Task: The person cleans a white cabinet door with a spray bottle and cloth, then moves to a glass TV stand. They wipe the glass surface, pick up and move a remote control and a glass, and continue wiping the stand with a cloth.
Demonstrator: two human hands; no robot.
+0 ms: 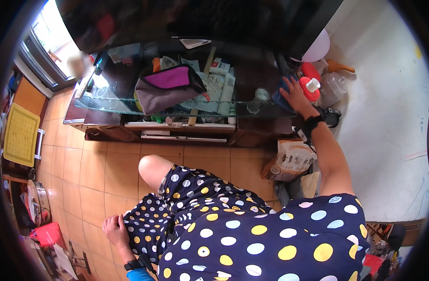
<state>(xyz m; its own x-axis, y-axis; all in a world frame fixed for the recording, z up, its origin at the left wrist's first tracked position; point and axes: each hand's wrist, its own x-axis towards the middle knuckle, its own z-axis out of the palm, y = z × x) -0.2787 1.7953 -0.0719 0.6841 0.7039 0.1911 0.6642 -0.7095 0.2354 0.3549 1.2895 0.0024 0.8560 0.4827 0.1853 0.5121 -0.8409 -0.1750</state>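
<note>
My right hand (294,94) reaches forward and rests over a blue cloth (282,95) at the right end of a glass-topped TV cabinet (207,135). Right beside its fingers stands a red container top with a white cap (312,85). To the left of the cloth is a small clear glass jar (259,98). A grey and purple fabric pouch (165,89) lies on the glass near the middle. My left hand (115,228) hangs low by my thigh, against the dotted clothing, with nothing visible in it.
A large dark television (200,21) spans the back. A clear plastic jar (334,87) and a pale balloon (316,47) sit by the wall. Below my right arm stands a printed bag (293,159) on the tiled floor (105,168). A white remote (82,87) lies at the cabinet's left.
</note>
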